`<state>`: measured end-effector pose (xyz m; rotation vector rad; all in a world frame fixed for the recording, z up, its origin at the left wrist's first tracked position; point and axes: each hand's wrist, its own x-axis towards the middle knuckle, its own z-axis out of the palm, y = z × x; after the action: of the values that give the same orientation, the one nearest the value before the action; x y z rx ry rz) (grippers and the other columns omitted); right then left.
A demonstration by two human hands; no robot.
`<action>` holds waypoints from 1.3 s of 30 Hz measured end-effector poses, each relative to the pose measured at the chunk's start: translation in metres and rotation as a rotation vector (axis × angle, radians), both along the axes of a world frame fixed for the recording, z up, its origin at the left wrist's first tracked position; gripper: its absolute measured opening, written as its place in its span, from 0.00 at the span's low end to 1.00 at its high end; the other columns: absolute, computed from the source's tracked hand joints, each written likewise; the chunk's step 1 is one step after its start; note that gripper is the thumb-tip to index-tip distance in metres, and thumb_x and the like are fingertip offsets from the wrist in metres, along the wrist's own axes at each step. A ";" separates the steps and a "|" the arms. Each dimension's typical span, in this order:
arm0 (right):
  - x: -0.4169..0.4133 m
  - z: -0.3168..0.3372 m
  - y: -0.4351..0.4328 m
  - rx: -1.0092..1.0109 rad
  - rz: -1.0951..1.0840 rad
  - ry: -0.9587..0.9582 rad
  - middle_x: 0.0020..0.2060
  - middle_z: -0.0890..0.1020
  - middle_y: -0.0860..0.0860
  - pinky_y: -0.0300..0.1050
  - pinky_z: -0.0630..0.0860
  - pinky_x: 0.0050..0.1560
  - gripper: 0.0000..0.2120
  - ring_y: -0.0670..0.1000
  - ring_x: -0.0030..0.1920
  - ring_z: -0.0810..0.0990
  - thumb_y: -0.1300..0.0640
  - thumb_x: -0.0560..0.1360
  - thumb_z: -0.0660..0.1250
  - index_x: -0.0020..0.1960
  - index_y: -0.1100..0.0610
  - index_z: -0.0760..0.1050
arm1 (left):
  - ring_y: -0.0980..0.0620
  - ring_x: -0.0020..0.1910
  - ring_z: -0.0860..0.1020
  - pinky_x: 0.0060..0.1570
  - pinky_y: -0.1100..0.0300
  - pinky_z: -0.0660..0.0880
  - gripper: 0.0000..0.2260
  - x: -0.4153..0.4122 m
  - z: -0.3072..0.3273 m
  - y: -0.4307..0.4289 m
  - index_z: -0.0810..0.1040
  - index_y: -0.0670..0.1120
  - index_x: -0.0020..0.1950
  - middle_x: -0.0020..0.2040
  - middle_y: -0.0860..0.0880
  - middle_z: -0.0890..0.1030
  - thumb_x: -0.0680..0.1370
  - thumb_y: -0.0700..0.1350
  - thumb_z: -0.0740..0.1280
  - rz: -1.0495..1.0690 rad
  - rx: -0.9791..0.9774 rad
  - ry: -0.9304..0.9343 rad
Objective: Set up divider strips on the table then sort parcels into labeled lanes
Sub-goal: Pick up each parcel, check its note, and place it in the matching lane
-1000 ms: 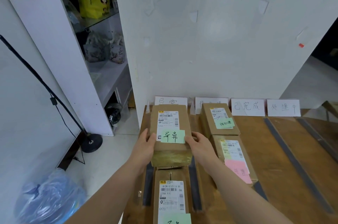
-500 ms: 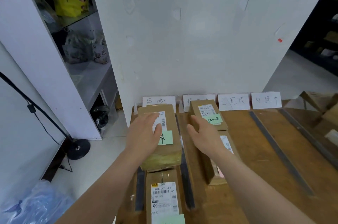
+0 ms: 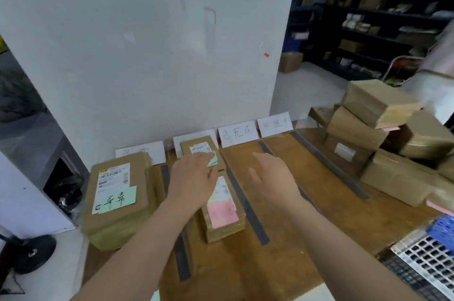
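While my left grip [image 3: 194,182] and right grip [image 3: 272,180] hover spread, empty, I'm mid-sort; next, I reckon, fetch from the parcel stack [image 3: 356,128].

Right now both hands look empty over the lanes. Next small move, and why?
Probably swing the right hand over to the stack of parcels and take one. It and the left hand are open and hold nothing, the green-note parcel and the pink-note parcel already lie in lanes, and the stack looks unsorted.
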<state>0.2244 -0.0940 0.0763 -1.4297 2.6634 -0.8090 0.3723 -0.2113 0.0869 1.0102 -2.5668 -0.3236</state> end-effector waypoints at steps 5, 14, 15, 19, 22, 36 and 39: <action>-0.083 0.009 0.099 0.034 -0.070 0.041 0.64 0.78 0.51 0.51 0.65 0.70 0.19 0.53 0.66 0.73 0.53 0.80 0.61 0.68 0.58 0.72 | 0.49 0.67 0.73 0.68 0.51 0.67 0.18 -0.096 0.001 0.080 0.71 0.53 0.72 0.68 0.52 0.76 0.83 0.53 0.57 -0.082 -0.017 0.005; -0.221 0.010 0.263 0.078 -0.315 0.022 0.57 0.79 0.52 0.49 0.72 0.59 0.16 0.54 0.58 0.75 0.53 0.78 0.61 0.64 0.55 0.74 | 0.52 0.68 0.73 0.69 0.53 0.69 0.20 -0.256 -0.011 0.207 0.70 0.54 0.73 0.70 0.54 0.75 0.82 0.56 0.58 -0.275 -0.043 -0.015; -0.234 0.010 0.276 0.075 -0.335 0.026 0.56 0.79 0.53 0.48 0.71 0.57 0.15 0.55 0.57 0.76 0.54 0.78 0.61 0.63 0.55 0.75 | 0.52 0.69 0.72 0.69 0.52 0.69 0.21 -0.272 -0.012 0.215 0.69 0.54 0.74 0.71 0.54 0.74 0.82 0.57 0.57 -0.296 -0.048 -0.029; -0.291 0.015 0.306 0.071 -0.375 0.055 0.55 0.81 0.57 0.46 0.69 0.56 0.16 0.58 0.56 0.78 0.57 0.76 0.65 0.63 0.59 0.76 | 0.50 0.69 0.73 0.66 0.52 0.71 0.22 -0.337 -0.011 0.230 0.68 0.54 0.74 0.70 0.53 0.74 0.81 0.58 0.58 -0.327 -0.044 -0.036; -0.335 0.019 0.310 0.057 -0.413 0.014 0.56 0.81 0.54 0.49 0.73 0.58 0.19 0.56 0.57 0.77 0.54 0.76 0.64 0.66 0.56 0.74 | 0.48 0.67 0.74 0.63 0.52 0.73 0.22 -0.383 -0.007 0.229 0.70 0.53 0.73 0.69 0.52 0.76 0.81 0.58 0.59 -0.327 -0.091 -0.017; -0.541 0.043 0.221 -0.105 -0.408 -0.320 0.58 0.80 0.59 0.44 0.68 0.49 0.16 0.58 0.57 0.77 0.55 0.82 0.56 0.64 0.63 0.73 | 0.49 0.56 0.78 0.53 0.53 0.76 0.18 -0.595 0.000 0.148 0.68 0.51 0.66 0.60 0.48 0.77 0.79 0.58 0.61 -0.182 0.140 0.029; -0.577 0.036 0.203 -0.061 -0.383 -0.305 0.53 0.81 0.56 0.37 0.67 0.42 0.17 0.51 0.51 0.79 0.55 0.83 0.53 0.64 0.61 0.73 | 0.49 0.55 0.78 0.51 0.55 0.76 0.21 -0.618 -0.002 0.146 0.63 0.51 0.70 0.62 0.47 0.76 0.80 0.56 0.61 -0.172 0.269 0.064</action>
<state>-0.3526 0.1093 0.1125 -0.7303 2.7150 -1.0421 -0.2458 -0.0656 0.0854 0.8502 -2.6039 -0.7511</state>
